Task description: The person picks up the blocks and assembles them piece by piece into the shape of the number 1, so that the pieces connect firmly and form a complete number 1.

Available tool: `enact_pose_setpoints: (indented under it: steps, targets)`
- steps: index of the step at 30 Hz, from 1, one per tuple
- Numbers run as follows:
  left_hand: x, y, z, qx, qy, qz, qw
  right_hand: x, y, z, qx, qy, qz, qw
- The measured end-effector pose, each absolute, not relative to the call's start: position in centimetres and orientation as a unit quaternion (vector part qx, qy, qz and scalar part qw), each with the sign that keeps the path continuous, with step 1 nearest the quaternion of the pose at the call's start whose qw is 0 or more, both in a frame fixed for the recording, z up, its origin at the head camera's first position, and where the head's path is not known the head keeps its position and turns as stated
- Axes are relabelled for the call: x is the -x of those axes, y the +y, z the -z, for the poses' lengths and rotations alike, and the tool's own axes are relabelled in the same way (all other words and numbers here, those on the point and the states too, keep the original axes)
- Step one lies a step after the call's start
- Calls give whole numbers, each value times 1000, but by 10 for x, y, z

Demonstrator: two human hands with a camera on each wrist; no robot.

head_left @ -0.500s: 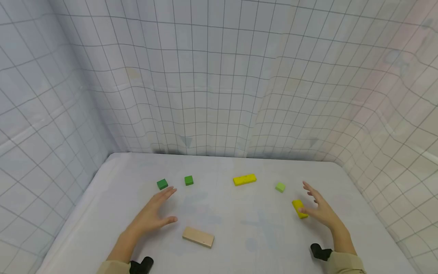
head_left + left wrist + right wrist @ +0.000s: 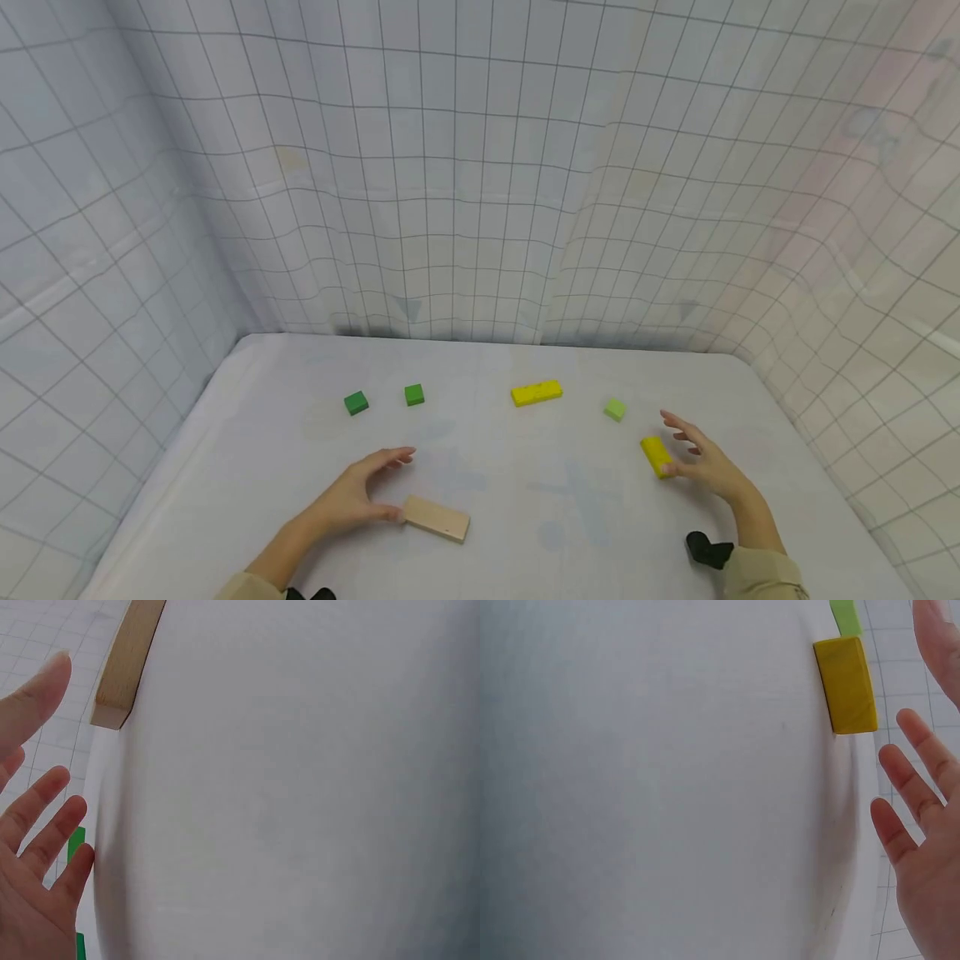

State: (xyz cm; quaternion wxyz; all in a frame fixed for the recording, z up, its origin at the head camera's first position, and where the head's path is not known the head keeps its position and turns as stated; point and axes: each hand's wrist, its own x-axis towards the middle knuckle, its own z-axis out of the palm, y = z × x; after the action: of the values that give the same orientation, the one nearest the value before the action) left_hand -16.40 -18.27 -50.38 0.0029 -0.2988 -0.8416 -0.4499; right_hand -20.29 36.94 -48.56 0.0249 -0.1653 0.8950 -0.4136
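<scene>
My left hand (image 2: 352, 498) hovers just left of a plain wooden block (image 2: 437, 518), its thumb tip close to the block's left end. In the left wrist view the fingers are spread and hold nothing, and the wooden block (image 2: 124, 671) lies past the thumb. On the right side, my right hand (image 2: 708, 467) is beside a yellow block (image 2: 657, 457), with the thumb overlapping the block's near edge in the head view. The right wrist view shows this yellow block (image 2: 846, 686) apart from the loosely spread fingers.
Farther back on the white-covered table (image 2: 480, 450) lie a dark green block (image 2: 356, 403), a green block (image 2: 414, 395), a long yellow block (image 2: 536, 393) and a light green block (image 2: 615, 409). A checked curtain (image 2: 480, 208) surrounds the table's back and sides.
My left hand has come nearer and to the right, from beside the dark green block to the wooden block. My right hand has shifted slightly nearer to me. The blocks have stayed put.
</scene>
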Motion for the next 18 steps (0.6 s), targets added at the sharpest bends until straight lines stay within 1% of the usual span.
enact_pose_setpoints:
  steps: [4,8,14,18]
  targets:
    - [163,-178,509,320,-818,476,22,205,372,491,159,894,419,32]
    - [158,-172,501,333,-806,487,33,206,372,494,150,895,419,36]
    - [158,-171,510,323,-811,487,27,207,374,497,155,900,405,28]
    - [153,-167,498,323,-809,491,24,208,376,498,158,904,395,33]
